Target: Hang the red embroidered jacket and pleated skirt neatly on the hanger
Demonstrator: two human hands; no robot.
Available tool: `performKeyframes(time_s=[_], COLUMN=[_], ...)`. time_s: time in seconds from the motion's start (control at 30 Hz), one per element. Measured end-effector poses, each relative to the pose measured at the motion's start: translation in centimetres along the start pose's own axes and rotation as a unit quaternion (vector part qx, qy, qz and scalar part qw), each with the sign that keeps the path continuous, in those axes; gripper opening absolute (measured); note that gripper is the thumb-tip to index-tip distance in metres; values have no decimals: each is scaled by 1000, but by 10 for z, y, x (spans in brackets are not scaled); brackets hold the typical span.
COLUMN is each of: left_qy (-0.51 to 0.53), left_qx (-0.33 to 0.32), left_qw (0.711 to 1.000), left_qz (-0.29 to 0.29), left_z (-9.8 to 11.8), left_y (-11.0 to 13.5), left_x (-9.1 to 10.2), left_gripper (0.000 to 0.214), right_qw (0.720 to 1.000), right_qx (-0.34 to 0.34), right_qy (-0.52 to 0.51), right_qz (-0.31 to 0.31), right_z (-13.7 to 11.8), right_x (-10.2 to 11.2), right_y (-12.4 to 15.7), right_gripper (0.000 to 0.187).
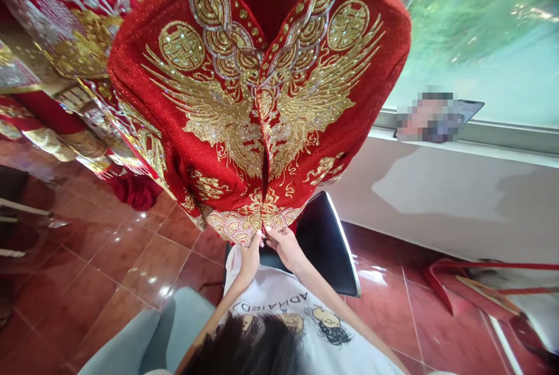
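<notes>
A red jacket (pixel 257 89) with heavy gold embroidery hangs on a mannequin right in front of me. My left hand (pixel 250 257) pinches the left side of its bottom hem. My right hand (pixel 285 246) pinches the right side of the hem, next to the front opening. The two hands almost touch at the centre seam. Both have fingers closed on the fabric edge.
More red and gold garments (pixel 56 43) hang at the left. A black seat (pixel 325 244) stands behind the jacket's hem on a red tiled floor (pixel 109 258). A white low wall (pixel 458 194) and window (pixel 484 31) are at the right. Red rods (pixel 489 266) lie at the right.
</notes>
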State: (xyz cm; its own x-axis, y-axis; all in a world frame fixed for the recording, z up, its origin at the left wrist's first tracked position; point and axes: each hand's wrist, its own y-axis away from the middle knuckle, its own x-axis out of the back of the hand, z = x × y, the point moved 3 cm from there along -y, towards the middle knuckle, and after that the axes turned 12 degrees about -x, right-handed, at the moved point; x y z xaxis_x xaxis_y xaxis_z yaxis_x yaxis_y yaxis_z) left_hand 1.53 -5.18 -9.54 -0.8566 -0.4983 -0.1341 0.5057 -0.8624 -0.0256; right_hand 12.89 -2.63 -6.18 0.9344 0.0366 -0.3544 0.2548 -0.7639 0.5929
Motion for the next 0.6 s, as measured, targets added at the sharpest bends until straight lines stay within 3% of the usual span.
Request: performKeyframes(time_s=[0.1, 0.23, 0.43, 0.6], left_qy=[4, 16, 37, 63], left_qx=[1, 3, 8, 24], left_qw=[1000, 1000, 999, 998], left_qz=[-17, -17, 4, 18], left_z=[-2, -6, -12, -19], left_y=[-3, -6, -8, -10], left_x=[0, -2, -5, -10], left_gripper=[33, 33, 32, 33], right_qw=[994, 985, 977, 990], right_qx=[-39, 7, 71, 5], right_qy=[96, 162, 165, 116], right_qz=[24, 66, 119, 86], right_z=[4, -1, -18, -16], right_x=[7, 2, -11, -14], right_y=[4, 7, 1, -8], right_gripper=[34, 27, 25, 23])
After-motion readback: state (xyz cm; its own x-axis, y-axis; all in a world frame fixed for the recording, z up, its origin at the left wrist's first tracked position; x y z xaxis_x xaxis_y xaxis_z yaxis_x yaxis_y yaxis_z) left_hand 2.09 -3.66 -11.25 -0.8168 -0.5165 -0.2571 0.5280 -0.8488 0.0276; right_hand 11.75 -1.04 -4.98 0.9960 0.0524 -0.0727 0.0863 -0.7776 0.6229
